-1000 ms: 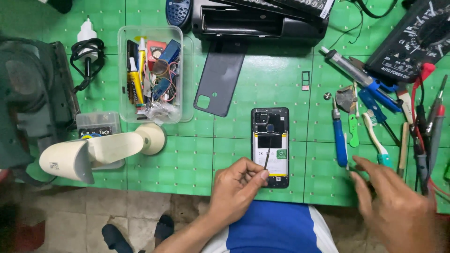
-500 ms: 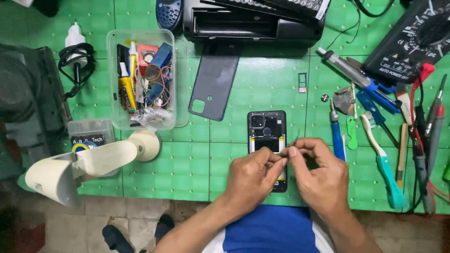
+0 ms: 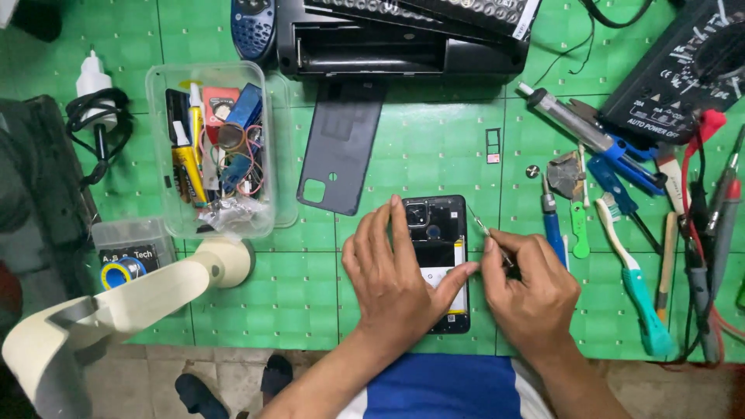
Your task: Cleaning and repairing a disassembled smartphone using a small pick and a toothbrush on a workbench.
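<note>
Left hand (image 3: 400, 283): lies flat over the lower half of the opened phone (image 3: 442, 233), fingers spread and extended, thumb stretched right across the phone's lower part; it pins the phone down rather than gripping it. Half a second ago its fingers were bunched with the right hand's over the phone's middle.
Right hand (image 3: 531, 291): just right of the phone, fingers curled closed, pinching thin metal tweezers (image 3: 485, 231) whose tip points up-left beside the phone's right edge. It has drawn slightly right of where it was half a second ago.
Opened phone: black, back removed, camera module at its far end, lying on the green mat (image 3: 419, 147) at the near edge, between the two hands; same spot as before.
Roll of tape (image 3: 221, 260): cream, left of the phone, its loose strip trailing toward the near left.
Hand tools (image 3: 632, 279): blue and teal handled drivers and a brush, right of the phone.
Back cover (image 3: 341, 147): dark grey, just beyond the phone to the left.
Clear plastic tub (image 3: 213, 147): left of the back cover, full of small parts and glue tubes.
Soldering iron (image 3: 570, 124): beyond the phone, to the right.
Black machine (image 3: 403, 35): farthest beyond the phone.
</note>
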